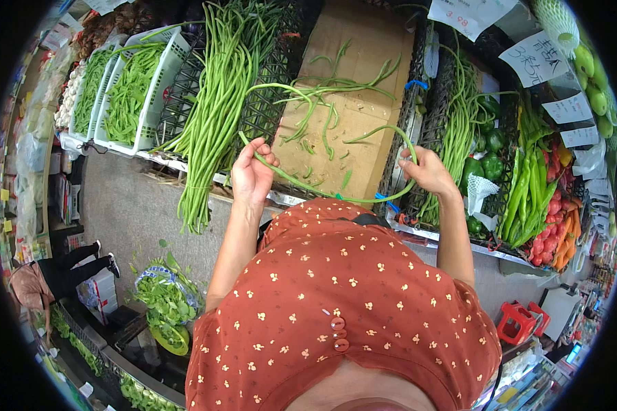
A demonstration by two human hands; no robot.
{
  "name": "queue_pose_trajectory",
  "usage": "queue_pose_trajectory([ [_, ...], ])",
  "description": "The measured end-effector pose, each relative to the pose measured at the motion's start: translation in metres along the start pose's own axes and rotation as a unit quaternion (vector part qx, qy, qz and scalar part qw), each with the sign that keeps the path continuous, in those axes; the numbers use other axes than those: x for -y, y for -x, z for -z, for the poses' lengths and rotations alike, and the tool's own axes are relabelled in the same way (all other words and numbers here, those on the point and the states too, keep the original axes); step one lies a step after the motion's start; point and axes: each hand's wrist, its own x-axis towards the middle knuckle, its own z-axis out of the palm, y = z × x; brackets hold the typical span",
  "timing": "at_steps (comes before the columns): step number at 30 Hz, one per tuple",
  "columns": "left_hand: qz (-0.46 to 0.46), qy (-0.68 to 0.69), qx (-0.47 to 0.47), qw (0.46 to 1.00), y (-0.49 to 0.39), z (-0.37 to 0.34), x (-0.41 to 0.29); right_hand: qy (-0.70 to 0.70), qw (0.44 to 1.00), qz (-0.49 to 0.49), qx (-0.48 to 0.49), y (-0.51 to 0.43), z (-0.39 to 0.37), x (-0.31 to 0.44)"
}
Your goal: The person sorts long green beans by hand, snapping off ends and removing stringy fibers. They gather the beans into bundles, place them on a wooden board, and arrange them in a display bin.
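My left hand holds one end of a long yardlong bean between thumb and fingers. The bean sags in a curve before my waist. Farther along it, my right hand grips the bean, and its free end arches back over the cardboard. Several loose, thin beans and broken bits lie scattered on that cardboard. Just left of my left hand, a large bundle of yardlong beans hangs over the display's front edge, gathered near its lower end.
White plastic baskets of leafy greens stand left. Right lie more long beans, green bell peppers, long green peppers and carrots. Behind me are a red stool, piled greens and a bending person.
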Motion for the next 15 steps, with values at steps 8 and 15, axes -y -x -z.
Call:
queue_pose_trajectory([
  [8,0.015,0.003,-0.013,1.000,-0.002,0.003,0.006,0.309,0.882,0.200,-0.293,-0.024,-0.015,0.025],
  [15,0.009,0.008,-0.002,1.000,-0.002,0.005,0.006,0.156,0.963,0.221,-0.005,-0.076,-0.062,0.084],
])
